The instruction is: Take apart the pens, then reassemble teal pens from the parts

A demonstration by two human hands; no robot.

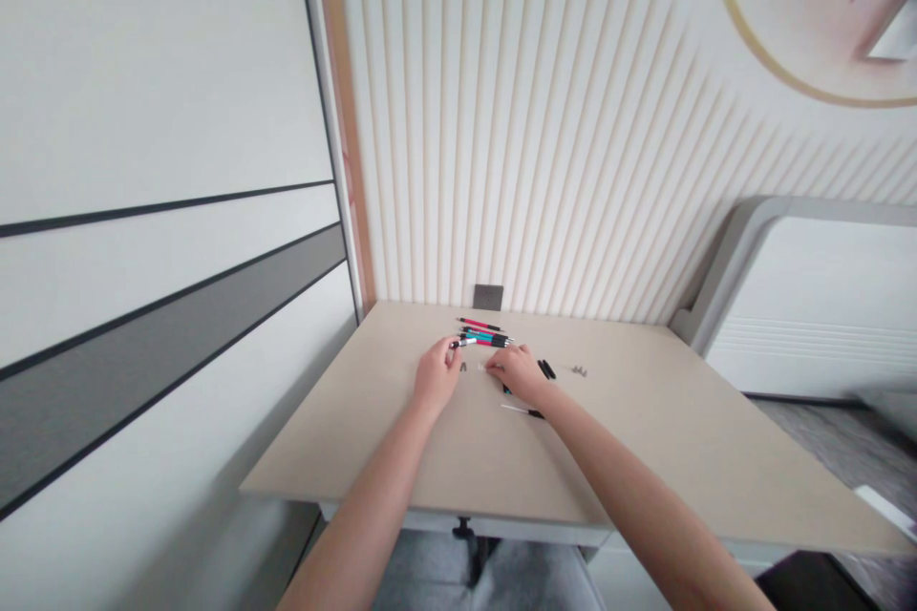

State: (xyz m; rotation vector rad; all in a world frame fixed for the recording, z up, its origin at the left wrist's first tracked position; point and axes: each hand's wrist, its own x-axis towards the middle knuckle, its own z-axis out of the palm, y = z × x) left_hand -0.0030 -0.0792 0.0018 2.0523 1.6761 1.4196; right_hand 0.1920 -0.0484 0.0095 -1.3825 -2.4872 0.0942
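Both my hands rest on a beige table [645,458] near its far side. My left hand [437,370] is closed in a pinch on a black-and-white pen [464,342] by its end. My right hand [517,372] lies knuckles up with its fingers curled on the table; what is under it is hidden. Just beyond my hands lies a small row of pens [485,334], red, teal and black. A thin pen refill [522,410] lies beside my right wrist, and black pen parts [547,368] sit to the right of that hand.
Small springs or metal bits [579,369] lie further right on the table. A grey wall socket [488,297] sits at the table's back edge against a ribbed white wall. A white padded bed [809,305] stands to the right, and a panelled wall runs along the left.
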